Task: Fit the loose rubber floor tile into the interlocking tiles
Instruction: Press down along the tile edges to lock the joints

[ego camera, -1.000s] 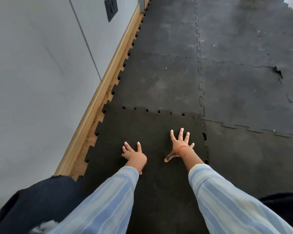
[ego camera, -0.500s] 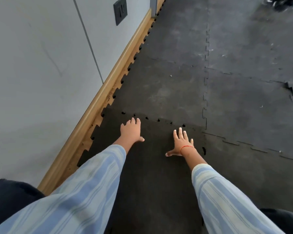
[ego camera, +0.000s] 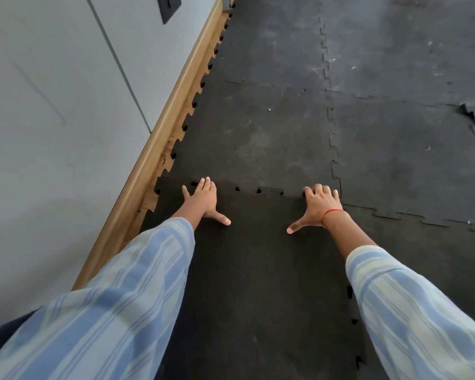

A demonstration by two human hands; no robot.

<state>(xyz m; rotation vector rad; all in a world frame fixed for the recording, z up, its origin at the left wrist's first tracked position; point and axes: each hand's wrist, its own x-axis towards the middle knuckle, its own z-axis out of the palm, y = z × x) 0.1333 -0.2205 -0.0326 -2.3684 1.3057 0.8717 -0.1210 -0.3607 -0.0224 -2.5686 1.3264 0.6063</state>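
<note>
Both palms are flat down, fingers spread and gripping nothing, the left hand [ego camera: 200, 200] and right hand [ego camera: 320, 205] pressing the far edge of the loose black rubber floor tile [ego camera: 258, 270], which lies against the grey interlocking tiles [ego camera: 258, 133] beside the left-hand wooden skirting board [ego camera: 159, 138].

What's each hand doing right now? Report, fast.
Left hand: open, flat on the loose rubber floor tile, holding nothing.
Right hand: open, pressing the tile's far edge, holding nothing.
</note>
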